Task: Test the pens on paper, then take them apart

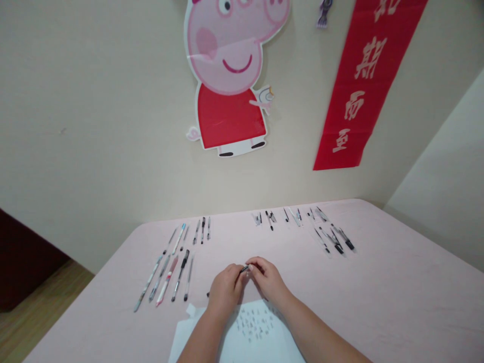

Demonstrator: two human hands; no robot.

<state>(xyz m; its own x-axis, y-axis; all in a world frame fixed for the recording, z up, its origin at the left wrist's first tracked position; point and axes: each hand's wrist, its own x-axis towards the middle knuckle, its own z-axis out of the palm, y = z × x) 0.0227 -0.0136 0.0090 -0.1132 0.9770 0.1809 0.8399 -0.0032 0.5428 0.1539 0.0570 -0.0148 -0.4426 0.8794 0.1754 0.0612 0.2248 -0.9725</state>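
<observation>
Just beyond the paper my two hands meet over the table. Pinched between the fingers of my left hand (226,286) is a short, dark length of a pen (244,268). My right hand (267,278) has its thumb and fingers closed on the pen's other end. Fingers cover most of it, so its full length is hidden. A small black piece (207,294) pokes out beside my left hand; what it belongs to is not visible. Below my wrists lies a white sheet of paper (249,348) covered with handwritten marks, partly under my forearms.
Several whole pens (166,282) lie in two rows on the left of the pink-covered table (378,312). Several groups of pen parts (335,241) lie at the back right. A wall stands behind, bearing a pig cutout (232,118) and a red banner (355,101).
</observation>
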